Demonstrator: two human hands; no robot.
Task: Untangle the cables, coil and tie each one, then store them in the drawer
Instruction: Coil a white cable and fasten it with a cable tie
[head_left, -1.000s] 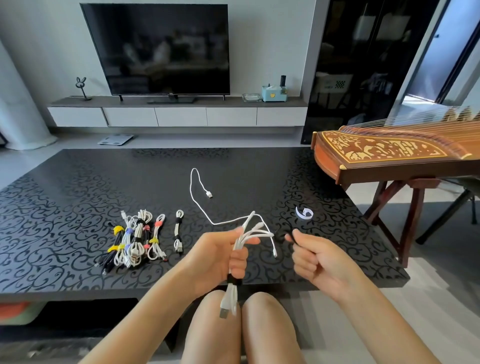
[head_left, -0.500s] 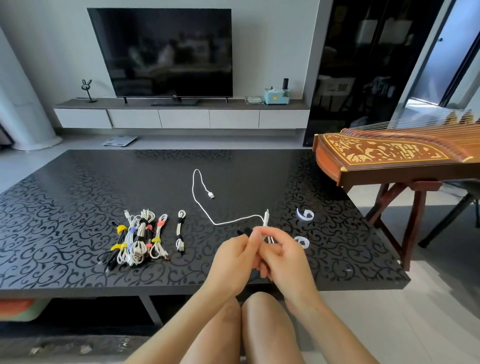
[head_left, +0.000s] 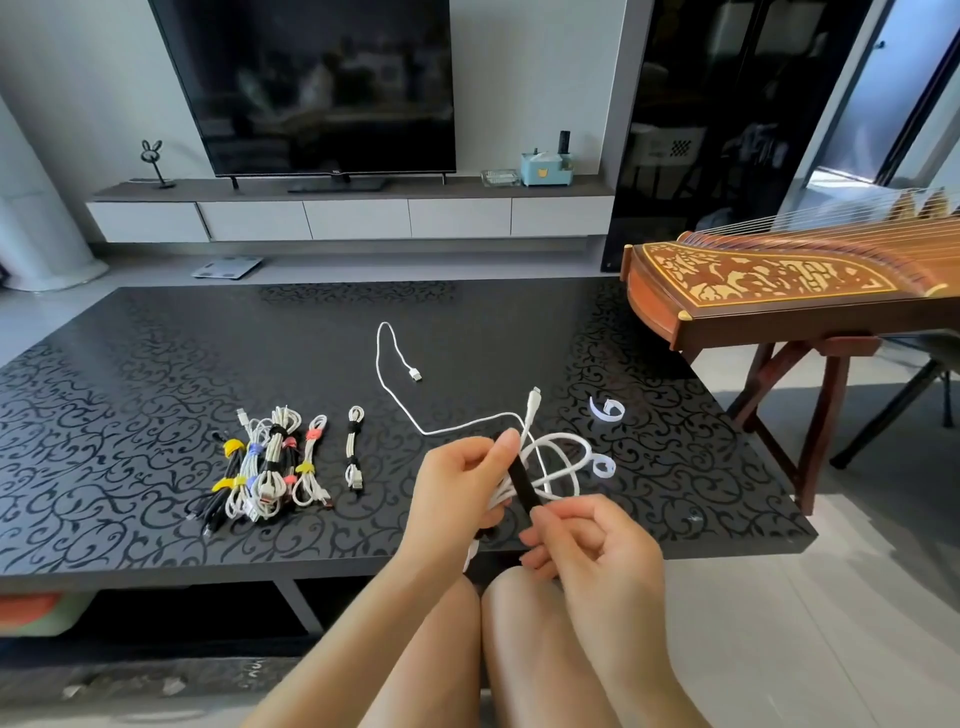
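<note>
Cable (head_left: 558, 457) in both hands over the table's near edge, with a strap across it.
Thin, smooth and white, it hangs in loose loops from the left hand (head_left: 457, 486), whose fingers curl round the gathered strands. One plug sticks up above the loops, and a slack tail runs out over the glossy black, scroll-patterned table (head_left: 156, 364) to a second plug near the middle. A flat matte black strap (head_left: 522, 480) slants across the coil. The left thumb and forefinger pinch its upper end; the right hand (head_left: 597, 540) pinches its lower end, other fingers curled in. Two curled white ties (head_left: 608, 409) lie toward the right edge. Toward the left edge lies a heap of tied cables (head_left: 265, 462) with coloured bands, one thin coil (head_left: 355, 449) just beside it.
</note>
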